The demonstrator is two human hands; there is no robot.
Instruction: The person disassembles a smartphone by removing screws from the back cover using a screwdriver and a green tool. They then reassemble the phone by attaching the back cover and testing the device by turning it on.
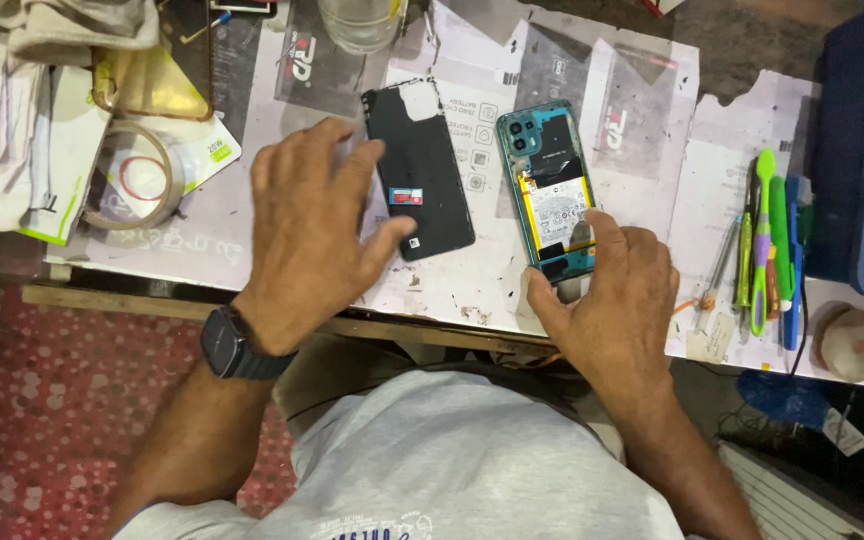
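Head view: a worktable (252, 235) covered with printed paper sheets carries two main parts side by side near its front edge. The opened phone (549, 190), teal-framed with its camera block at the far end and its battery exposed, lies flat and slightly angled. The right hand (614, 300) grips the phone's near end: the thumb presses one lower corner, the forefinger lies on the lower part of the battery area, and the remaining fingers are curled under at the table edge. The black back cover (419, 168) lies flat just left of the phone, apart from it, with a small red-and-blue sticker near its middle. The left hand (314, 225) is spread open, palm down, fingers splayed; it holds nothing, and its thumb tip reaches the cover's lower left part, though contact cannot be confirmed. A dark watch (235, 345) sits on the left wrist. A roll of clear tape (132, 180) lies at the left. A group of green and blue tools (767, 240) lies at the right, beside a blue tray (842, 150).
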